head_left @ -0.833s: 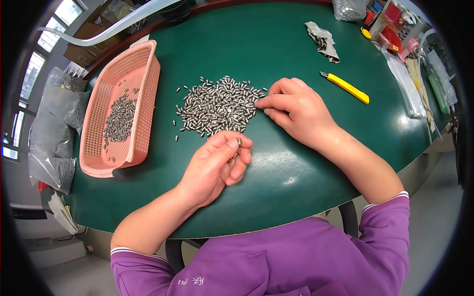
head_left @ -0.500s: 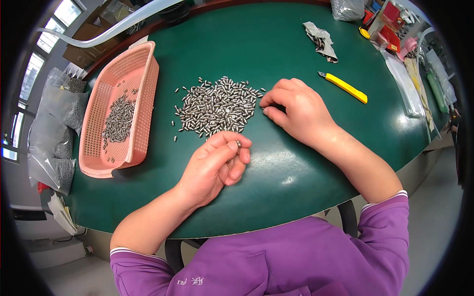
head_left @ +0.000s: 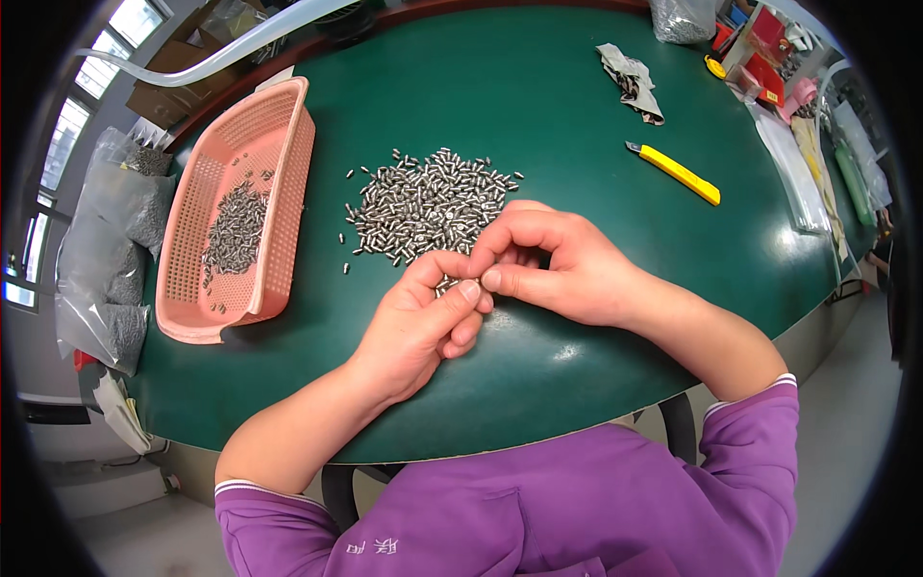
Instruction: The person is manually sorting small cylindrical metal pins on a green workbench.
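A heap of small shiny metal parts [head_left: 423, 202], rounded and bullet-like in shape, lies on the green table in front of me. At its near edge my left hand [head_left: 418, 322] is closed in a pinch on a small metal part, which the fingertips now mostly hide. My right hand [head_left: 567, 264] meets it there, its thumb and forefinger pinched together against the left fingertips. What the right fingers hold, if anything, cannot be made out. Some metal pieces show in the gap between the left thumb and forefinger; whether they are in the hand or on the table is unclear.
Left of the heap stands a pink perforated basket [head_left: 298, 183] with more metal parts inside. Filled clear plastic bags [head_left: 111, 260] sit beyond it. A yellow utility knife [head_left: 678, 175] and a crumpled wrapper [head_left: 630, 82] lie right. A pale tube [head_left: 221, 62] crosses the far left.
My right hand has moved left and nearer from the heap's right side, and its fingertips now meet my left hand's. The left hand has stayed nearly in place, its part now covered.
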`<action>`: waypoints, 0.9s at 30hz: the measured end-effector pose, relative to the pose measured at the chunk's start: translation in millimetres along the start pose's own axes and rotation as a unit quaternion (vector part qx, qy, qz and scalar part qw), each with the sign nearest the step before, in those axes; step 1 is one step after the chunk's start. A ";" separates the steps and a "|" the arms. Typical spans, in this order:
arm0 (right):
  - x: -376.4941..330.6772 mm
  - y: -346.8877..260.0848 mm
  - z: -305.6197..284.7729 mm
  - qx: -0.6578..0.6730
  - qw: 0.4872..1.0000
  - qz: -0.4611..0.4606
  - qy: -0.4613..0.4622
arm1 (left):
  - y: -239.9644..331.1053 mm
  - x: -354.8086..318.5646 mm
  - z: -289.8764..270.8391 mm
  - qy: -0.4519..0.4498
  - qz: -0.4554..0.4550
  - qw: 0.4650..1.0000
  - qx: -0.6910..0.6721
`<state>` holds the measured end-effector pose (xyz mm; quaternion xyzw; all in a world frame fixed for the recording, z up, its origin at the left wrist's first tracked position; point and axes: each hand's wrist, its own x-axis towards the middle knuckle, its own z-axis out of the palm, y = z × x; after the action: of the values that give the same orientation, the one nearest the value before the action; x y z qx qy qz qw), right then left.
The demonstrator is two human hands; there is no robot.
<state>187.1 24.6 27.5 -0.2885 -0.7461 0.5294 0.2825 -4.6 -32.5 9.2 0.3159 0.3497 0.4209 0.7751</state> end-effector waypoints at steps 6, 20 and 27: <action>9.5 22.0 -26.5 -0.346 0.914 -0.133 0.165 | 1.1 1.8 -1.6 -0.024 0.008 0.999 -0.031; 3.8 30.3 -19.6 -0.379 0.911 -0.122 0.104 | 4.7 0.2 -2.7 -0.030 -0.002 0.999 -0.023; -1.1 23.5 -10.4 -0.332 0.933 -0.113 0.081 | 5.0 0.5 -1.1 -0.024 -0.010 0.999 -0.019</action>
<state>198.5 36.7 7.9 -0.3217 -0.8815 0.1909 0.2882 -7.4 -29.6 12.3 0.3080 0.3258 0.4120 0.7932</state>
